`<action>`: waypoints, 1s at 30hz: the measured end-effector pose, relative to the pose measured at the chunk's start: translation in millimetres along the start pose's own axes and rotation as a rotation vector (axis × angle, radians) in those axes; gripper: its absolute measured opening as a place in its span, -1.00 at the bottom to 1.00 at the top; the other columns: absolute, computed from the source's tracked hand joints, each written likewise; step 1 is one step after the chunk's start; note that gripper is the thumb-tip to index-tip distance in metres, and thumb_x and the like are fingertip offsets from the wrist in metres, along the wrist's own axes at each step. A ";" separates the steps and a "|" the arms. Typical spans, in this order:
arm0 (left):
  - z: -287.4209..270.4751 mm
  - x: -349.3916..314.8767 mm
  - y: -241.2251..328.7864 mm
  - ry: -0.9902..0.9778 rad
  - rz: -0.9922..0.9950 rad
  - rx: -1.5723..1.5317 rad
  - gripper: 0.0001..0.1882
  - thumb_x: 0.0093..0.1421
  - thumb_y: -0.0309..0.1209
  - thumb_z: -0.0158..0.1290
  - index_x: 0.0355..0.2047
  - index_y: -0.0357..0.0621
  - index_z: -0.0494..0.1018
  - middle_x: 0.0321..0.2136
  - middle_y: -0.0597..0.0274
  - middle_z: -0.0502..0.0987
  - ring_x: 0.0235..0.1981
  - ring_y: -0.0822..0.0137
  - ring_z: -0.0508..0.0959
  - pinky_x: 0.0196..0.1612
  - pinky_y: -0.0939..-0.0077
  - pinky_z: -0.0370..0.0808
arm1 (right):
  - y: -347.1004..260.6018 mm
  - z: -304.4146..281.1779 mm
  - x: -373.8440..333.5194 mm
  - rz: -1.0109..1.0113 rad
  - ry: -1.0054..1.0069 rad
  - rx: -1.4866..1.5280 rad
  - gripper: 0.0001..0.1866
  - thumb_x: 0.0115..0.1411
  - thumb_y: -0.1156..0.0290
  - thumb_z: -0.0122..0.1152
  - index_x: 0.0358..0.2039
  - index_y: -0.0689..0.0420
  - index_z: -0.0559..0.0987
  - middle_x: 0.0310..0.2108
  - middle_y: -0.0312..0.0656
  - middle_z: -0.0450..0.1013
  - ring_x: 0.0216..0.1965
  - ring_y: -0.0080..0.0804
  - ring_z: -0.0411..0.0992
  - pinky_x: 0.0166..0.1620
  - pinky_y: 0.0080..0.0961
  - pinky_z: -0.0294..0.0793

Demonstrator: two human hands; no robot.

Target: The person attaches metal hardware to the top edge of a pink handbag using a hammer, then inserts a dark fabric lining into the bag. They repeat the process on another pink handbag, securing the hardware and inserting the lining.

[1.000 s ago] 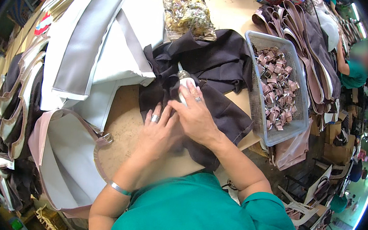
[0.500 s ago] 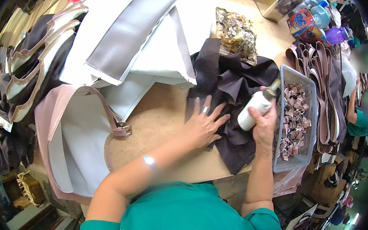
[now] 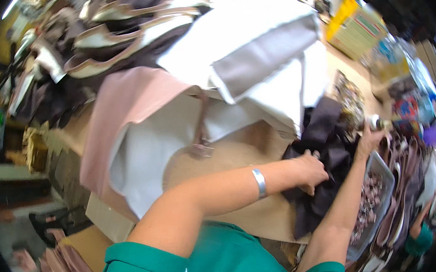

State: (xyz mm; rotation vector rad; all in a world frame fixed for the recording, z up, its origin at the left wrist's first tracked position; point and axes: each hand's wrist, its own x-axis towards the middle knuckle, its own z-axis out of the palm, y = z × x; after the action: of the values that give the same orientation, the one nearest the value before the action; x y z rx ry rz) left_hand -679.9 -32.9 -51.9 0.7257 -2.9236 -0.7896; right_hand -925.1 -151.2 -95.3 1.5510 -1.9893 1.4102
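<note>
My left hand [image 3: 311, 171] rests on the crumpled dark brown cloth [image 3: 326, 140], its fingers bent but apart, nothing visible in them. Beyond it, my right hand [image 3: 370, 141] is raised past the cloth and closed around a white bottle [image 3: 374, 120]. The bottle lies nearly sideways, and the fingers hide part of it. A pink bag piece with a white lining [image 3: 141, 93] stands on the table to the left, a strap and buckle [image 3: 201, 149] hanging at its opening. White and grey panels [image 3: 266, 57] lie behind it.
A grey plastic basket [image 3: 386, 195] of small pink buckle tabs stands right of my right forearm. Long folded strips [image 3: 399, 167] hang beyond it. A clump of scraps [image 3: 350, 98] lies behind the cloth. Stacked dark pieces [image 3: 128, 40] fill the far left.
The view has swung left, so things sit further right. My right hand has lifted the bottle away from the cloth and tipped it sideways. My left hand's fingers, spread flat before, are more bent.
</note>
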 end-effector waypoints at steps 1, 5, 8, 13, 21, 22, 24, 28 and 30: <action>-16.3 -13.8 2.0 -0.055 -0.049 -0.032 -0.48 -0.16 -0.13 0.15 -0.18 -0.10 0.40 -0.33 0.01 0.49 -0.21 0.01 0.45 -0.16 0.20 0.35 | -3.5 6.0 -11.5 0.102 -0.126 -0.068 -0.30 -0.09 0.32 0.32 0.00 0.32 0.20 -0.09 0.01 0.26 -0.08 -0.25 0.27 0.02 -0.45 0.21; -81.9 -88.2 14.0 0.191 -0.097 0.199 -0.81 -0.07 -0.38 -0.02 -0.48 -0.16 0.52 -0.39 0.07 0.52 -0.29 0.15 0.50 -0.35 0.22 0.41 | 28.6 17.7 -14.9 0.045 -0.177 0.001 -0.24 -0.11 0.11 0.31 0.01 0.25 0.22 -0.11 -0.01 0.29 -0.09 -0.19 0.29 -0.02 -0.38 0.22; -120.7 -179.2 -5.1 0.457 -0.137 0.193 -0.88 -0.17 -0.42 -0.01 -0.67 -0.19 0.47 -0.63 0.07 0.49 -0.49 0.15 0.50 -0.41 0.30 0.43 | 51.0 16.8 0.4 0.257 -0.354 0.354 -0.40 -0.01 0.38 0.23 0.01 0.28 0.20 -0.07 -0.16 0.25 -0.07 -0.31 0.24 -0.02 -0.43 0.21; -95.2 -314.9 6.6 0.346 -0.890 0.560 -0.46 -0.13 -0.47 0.03 -0.05 -0.22 0.24 -0.22 -0.07 0.32 -0.30 0.08 0.46 -0.23 0.28 0.39 | -59.6 -39.5 -15.2 0.252 -0.084 0.709 -0.60 0.12 0.46 0.02 -0.02 0.28 0.29 -0.01 -0.10 0.22 -0.06 -0.40 0.25 0.00 -0.52 0.22; -38.8 -373.6 19.6 0.412 -0.807 -0.182 -0.48 -0.04 -0.43 0.03 -0.01 -0.13 0.23 -0.12 -0.02 0.34 -0.32 0.00 0.47 -0.24 0.27 0.42 | -319.3 -40.7 -142.6 -0.395 -0.710 0.813 -0.80 -0.01 0.63 0.03 -0.30 0.25 0.45 -0.16 -0.07 0.38 -0.10 -0.28 0.33 -0.02 -0.41 0.28; -37.2 -379.9 17.5 0.466 -0.731 -0.252 -0.51 -0.02 -0.42 0.03 -0.02 -0.14 0.25 -0.13 -0.01 0.37 -0.31 0.01 0.47 -0.24 0.30 0.42 | -349.2 -39.9 -155.3 -0.528 -0.799 0.824 -0.78 -0.06 0.64 0.07 -0.33 0.25 0.45 -0.17 -0.07 0.39 -0.12 -0.25 0.35 -0.05 -0.40 0.30; -43.3 -413.4 -7.5 0.857 -0.761 -0.263 -0.67 0.02 -0.40 0.01 -0.16 -0.17 0.36 -0.26 0.02 0.44 -0.34 0.09 0.48 -0.25 0.38 0.41 | -398.3 -37.4 -178.2 -0.731 -0.799 0.861 -0.77 -0.12 0.65 0.11 -0.35 0.23 0.45 -0.20 -0.07 0.40 -0.18 -0.17 0.38 -0.10 -0.38 0.34; -28.0 -516.6 -76.1 1.066 -1.331 0.229 -0.81 0.01 -0.48 -0.06 -0.34 -0.25 0.44 -0.30 0.05 0.45 -0.26 0.13 0.45 -0.17 0.38 0.36 | -445.9 -47.0 -207.9 -1.073 -1.016 0.877 -0.65 -0.19 0.42 0.24 -0.30 0.14 0.45 -0.20 -0.12 0.39 -0.17 -0.16 0.35 -0.07 -0.28 0.29; -12.3 -555.2 -109.9 0.777 -1.652 0.243 -0.73 -0.05 -0.45 -0.04 -0.29 -0.27 0.41 -0.24 -0.02 0.41 -0.18 0.03 0.40 -0.11 0.27 0.34 | -462.0 -63.0 -220.4 -1.219 -1.285 0.729 -0.52 -0.23 0.29 0.25 -0.21 0.08 0.42 -0.11 -0.14 0.33 -0.08 -0.18 0.28 0.05 -0.18 0.14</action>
State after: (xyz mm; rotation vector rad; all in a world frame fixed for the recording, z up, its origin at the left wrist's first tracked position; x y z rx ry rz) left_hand -136.2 124.3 -42.9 2.6272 -1.2394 0.0400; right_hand -466.1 48.9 28.5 3.5420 -0.1238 0.4891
